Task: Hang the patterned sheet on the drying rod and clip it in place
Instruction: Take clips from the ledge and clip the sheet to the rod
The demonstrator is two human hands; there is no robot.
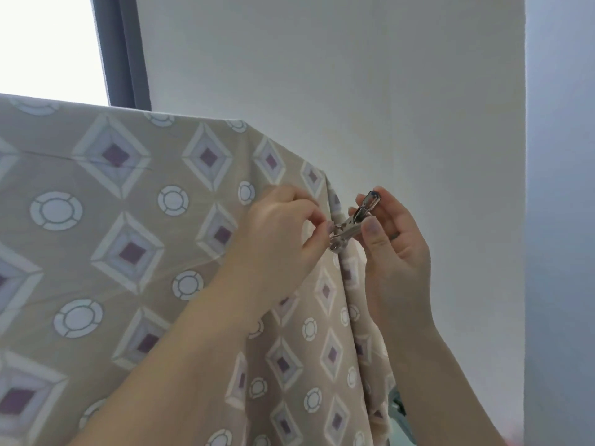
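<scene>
The patterned sheet is already draped over the drying rod, which is hidden beneath the fold along its top edge, and it hangs down on the near side in front of a pale wall. At the sheet's right-hand edge, a little below the fold, the person works a metal clip. The right hand is closed around the clip's handle end, thumb and fingers squeezing it. The left hand is closed in a pinch, gathering the cloth at the edge and steadying the clip's mouth, which appears to touch the fabric.

To do this step well, the right hand should keep the handles pressed until the mouth reaches well past the hem, so it bites both hanging layers rather than the edge alone. The left hand should hold the layers flat and aligned, then let go only after the clip closes. Whether the clip already grips cloth cannot be told.
</scene>
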